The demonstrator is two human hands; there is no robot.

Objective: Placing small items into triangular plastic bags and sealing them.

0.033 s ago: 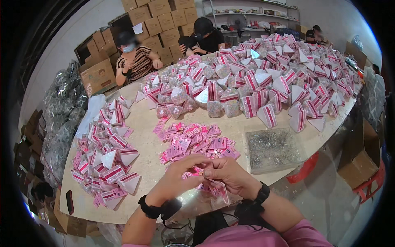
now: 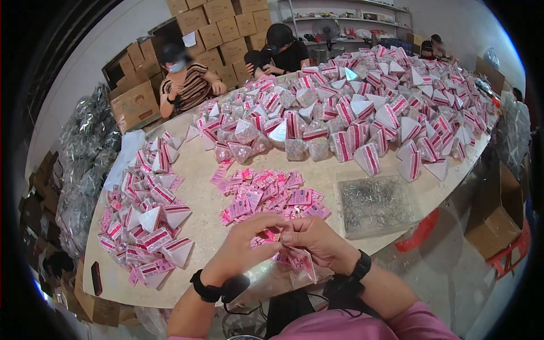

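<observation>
Close to the table's near edge, my left hand (image 2: 247, 245) and my right hand (image 2: 318, 241) meet at the fingertips, both closed in a pinch. Out from under my right fingers hangs a pink tag (image 2: 302, 262) with a pale edge. Whatever is pinched between the fingertips is too small to make out, and my fingers partly cover it. Just beyond my hands lies a loose heap of pink printed tags (image 2: 263, 190). A clear shallow box (image 2: 371, 226) of thin metal pins or wires stands to the right of it.
Wedge-shaped pink-and-white packs (image 2: 161, 241) are piled at left; a far larger pile (image 2: 362, 127) spans the table's (image 2: 207, 190) far side. A dark phone-like object (image 2: 96, 277) lies at the left edge. Co-workers (image 2: 190, 85) sit opposite. An open carton (image 2: 496, 212) stands at right.
</observation>
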